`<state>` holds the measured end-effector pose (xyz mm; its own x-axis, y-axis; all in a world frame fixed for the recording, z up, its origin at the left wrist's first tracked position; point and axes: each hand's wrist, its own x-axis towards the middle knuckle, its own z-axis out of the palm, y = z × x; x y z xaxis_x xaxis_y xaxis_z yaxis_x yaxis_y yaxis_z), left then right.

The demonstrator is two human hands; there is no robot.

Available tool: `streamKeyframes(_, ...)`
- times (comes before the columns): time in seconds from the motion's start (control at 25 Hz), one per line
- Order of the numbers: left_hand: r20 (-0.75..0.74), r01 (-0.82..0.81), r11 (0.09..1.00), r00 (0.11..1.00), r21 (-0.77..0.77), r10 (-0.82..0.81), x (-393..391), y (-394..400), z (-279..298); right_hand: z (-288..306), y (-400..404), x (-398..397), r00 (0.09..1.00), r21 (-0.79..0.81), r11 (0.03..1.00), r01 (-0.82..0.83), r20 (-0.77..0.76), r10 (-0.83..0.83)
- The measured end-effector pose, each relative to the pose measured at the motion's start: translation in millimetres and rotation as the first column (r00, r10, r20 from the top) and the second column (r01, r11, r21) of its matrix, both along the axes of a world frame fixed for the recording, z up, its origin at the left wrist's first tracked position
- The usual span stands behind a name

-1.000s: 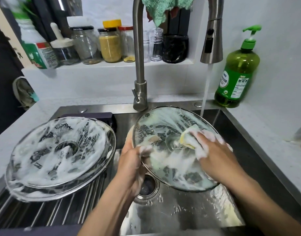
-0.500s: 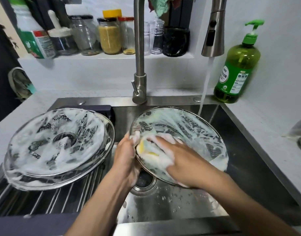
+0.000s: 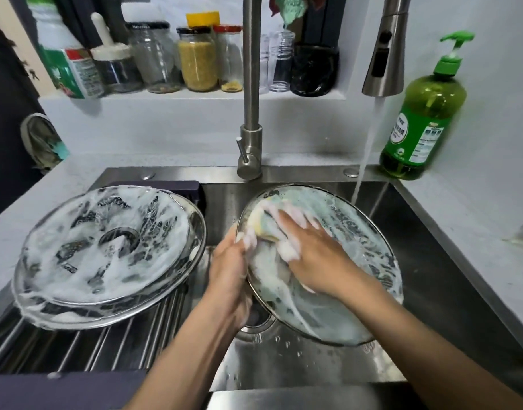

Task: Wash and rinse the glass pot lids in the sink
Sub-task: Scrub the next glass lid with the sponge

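As left hand (image 3: 230,270) grips lid (image 3: 352,294), sponge (image 3: 261,224) shifted up.

A pale bench (image 3: 467,220) wraps round a steel sink (image 3: 449,279). Beyond the right hand's fingers (image 3: 290,220), at the sink's far right corner, a green soap bottle (image 3: 423,125) stands on the bench. Out past the left hand's fingers (image 3: 248,241), a rack of steel bars (image 3: 112,341) spans the sink and carries a stack of soapy glass lids (image 3: 106,247). Further back, a shelf (image 3: 195,94) holds a row of jars (image 3: 196,57), a white and green container (image 3: 68,63) and a dark pot (image 3: 313,69).
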<state>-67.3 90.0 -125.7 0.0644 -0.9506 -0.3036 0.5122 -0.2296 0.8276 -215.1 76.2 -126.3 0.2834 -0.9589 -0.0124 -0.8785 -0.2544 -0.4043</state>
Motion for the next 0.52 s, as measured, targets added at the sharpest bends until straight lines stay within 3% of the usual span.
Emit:
streamKeyframes(0.16, -0.03, 0.026, 1.0, 0.999, -0.002, -0.026, 3.6, -6.5, -3.4, 11.6, -38.6, -42.3, 0.912, -0.121, 0.915, 0.386, -0.103, -0.398)
streamKeyframes(0.2, -0.023, 0.023, 1.0, 0.999, -0.004, -0.023, 2.9, -8.5, -6.3, 2.3, -30.2, -38.8, 0.912, -0.086, 0.915, 0.395, -0.083, -0.402)
streamKeyframes(0.28, -0.021, 0.021, 0.999, 1.0, -0.033, -0.021, 1.3, -9.8, -8.3, -15.4, -10.5, -19.6, 0.98, -0.005, 0.981, 0.194, -0.037, -0.194)
streamKeyframes(0.36, 0.032, 0.029, 0.999, 0.999, -0.045, -0.027, 2.9, -8.8, -7.8, -14.5, -20.1, -10.9, 0.997, -0.032, 0.997, 0.07, 0.032, -0.069)
streamKeyframes(0.48, 0.121, 0.026, 0.999, 0.992, -0.029, -0.023, 4.2, -7.2, -3.6, 7.3, -35.8, -0.3, 0.926, -0.026, 0.938, 0.344, 0.176, -0.335)
streamKeyframes(0.52, 0.098, 0.023, 0.999, 0.995, -0.026, -0.02, 3.8, -8.6, -4.4, 6.8, -28.5, 7.5, 0.93, 0.0, 0.944, 0.331, 0.17, -0.326)
